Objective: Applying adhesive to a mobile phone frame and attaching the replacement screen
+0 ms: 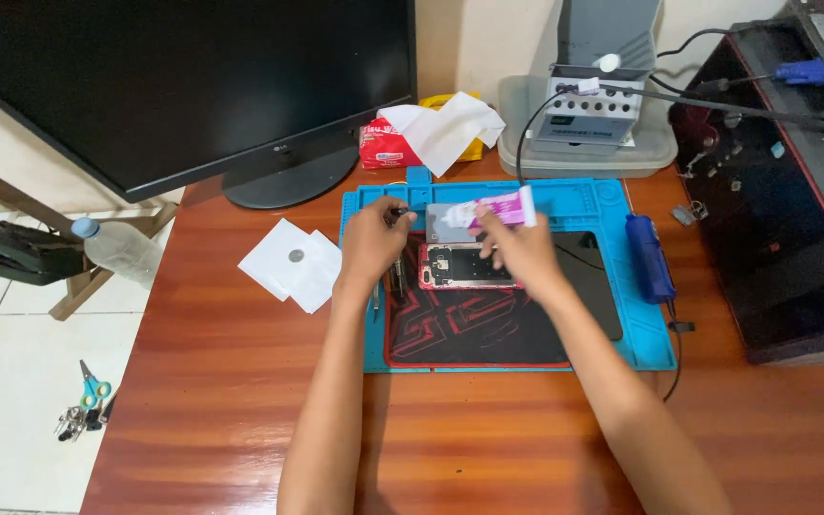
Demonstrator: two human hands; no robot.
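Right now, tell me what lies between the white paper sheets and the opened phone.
In the head view, the left hand sits between the white paper sheets and the opened phone, over the blue mat's left edge.

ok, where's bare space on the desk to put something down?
Free: the wooden desk near edge below the blue mat, and left of the mat below the white papers. Crowded: mat top around the opened phone and both hands, plus the tissue pack.

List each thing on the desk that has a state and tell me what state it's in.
Monitor: screen dark.
Phone: back cover off, insides showing.
Glue tube: held in right hand, tip pointing left.
Left hand: pinching a small dark piece.
Tissue pack: open, sheet pulled out.
Water bottle: capped, lying down.
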